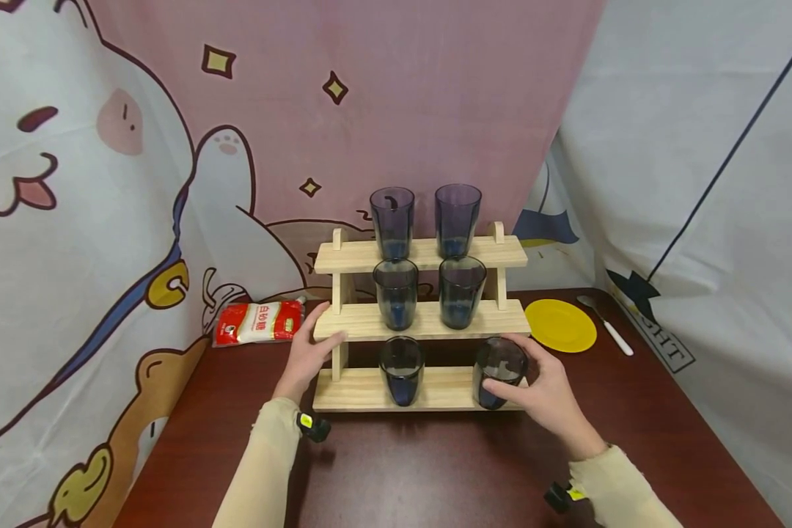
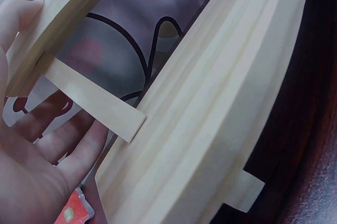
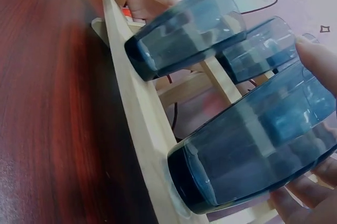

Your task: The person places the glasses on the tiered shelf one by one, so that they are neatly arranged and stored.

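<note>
A three-tier wooden display rack (image 1: 369,323) stands on the table, with two tinted drinking glasses upright on each tier. At its left end my left hand (image 1: 306,352) holds the middle shelf, thumb over the board and fingers behind, as the left wrist view (image 2: 37,161) also shows. My right hand (image 1: 548,389) grips the right-hand glass (image 3: 247,150) on the bottom tier, thumb in front and fingers round the far side. That glass's base meets the bottom board. Beside it on the same tier stands another glass (image 1: 402,370), untouched.
Left of the rack lies a red and white packet (image 1: 259,323). A yellow plate (image 1: 561,325) and a white-handled utensil (image 1: 617,336) lie to the right. Two glasses on the top tier (image 1: 422,253) stand close to the printed cloth backdrop (image 1: 435,95).
</note>
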`<state>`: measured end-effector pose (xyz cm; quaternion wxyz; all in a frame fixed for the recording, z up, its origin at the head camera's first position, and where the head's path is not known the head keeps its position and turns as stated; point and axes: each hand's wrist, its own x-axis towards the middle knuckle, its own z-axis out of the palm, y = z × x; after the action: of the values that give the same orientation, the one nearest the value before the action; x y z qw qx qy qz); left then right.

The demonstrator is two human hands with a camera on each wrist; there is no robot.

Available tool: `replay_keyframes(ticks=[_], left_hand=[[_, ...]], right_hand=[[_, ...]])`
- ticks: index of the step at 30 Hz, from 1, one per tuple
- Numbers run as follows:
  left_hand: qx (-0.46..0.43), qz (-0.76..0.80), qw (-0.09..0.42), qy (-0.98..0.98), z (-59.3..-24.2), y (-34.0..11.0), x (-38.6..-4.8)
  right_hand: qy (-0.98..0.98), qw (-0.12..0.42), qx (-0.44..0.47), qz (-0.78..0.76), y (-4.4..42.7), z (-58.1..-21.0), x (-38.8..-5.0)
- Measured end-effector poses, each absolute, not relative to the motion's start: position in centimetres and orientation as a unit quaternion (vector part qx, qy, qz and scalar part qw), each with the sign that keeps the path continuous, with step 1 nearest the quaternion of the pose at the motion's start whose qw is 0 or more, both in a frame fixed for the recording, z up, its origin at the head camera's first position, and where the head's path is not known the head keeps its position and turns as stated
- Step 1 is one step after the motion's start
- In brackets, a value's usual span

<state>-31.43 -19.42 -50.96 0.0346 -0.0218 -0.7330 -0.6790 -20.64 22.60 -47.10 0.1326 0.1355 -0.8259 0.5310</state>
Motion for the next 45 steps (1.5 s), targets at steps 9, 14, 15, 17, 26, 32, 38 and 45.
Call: replay_keyframes(ticks=[9, 14, 15, 17, 26, 32, 38, 45], left_hand=[[-0.021, -0.686, 0.033, -0.726, -51.0, -19.3, -31.4], [-0.019, -0.678, 0.035, -0.734, -50.9, -19.4, -31.4], [-0.018, -0.676, 0.035, -0.735, -51.0, -19.4, -31.4], [-0.019, -0.673, 0.035, -0.738, -51.0, -19.5, -31.4], [-0.021, -0.67, 0.037, -0.741, -51.0, -19.6, -31.4], [-0.028, -0.669, 0.037, -0.742, -51.0, -19.5, -31.3], [-0.025, -0.671, 0.038, -0.74, -51.0, -19.5, -31.4], [-0.025, -0.674, 0.037, -0.737, -51.0, -19.4, -31.4]], right_hand=[[-0.832, 0.117, 0.132, 0.526, 21.6, -47.3, -21.0], [-0.833, 0.109, 0.14, 0.524, 21.1, -47.2, -21.3], [-0.832, 0.107, 0.142, 0.525, 21.0, -47.2, -21.4], [-0.829, 0.104, 0.146, 0.529, 20.8, -47.2, -21.5], [-0.828, 0.107, 0.163, 0.526, 20.1, -47.6, -22.1], [-0.825, 0.109, 0.162, 0.531, 19.8, -47.7, -22.2], [-0.814, 0.109, 0.175, 0.543, 19.5, -47.9, -22.3], [-0.812, 0.116, 0.184, 0.542, 19.2, -48.3, -22.4]])
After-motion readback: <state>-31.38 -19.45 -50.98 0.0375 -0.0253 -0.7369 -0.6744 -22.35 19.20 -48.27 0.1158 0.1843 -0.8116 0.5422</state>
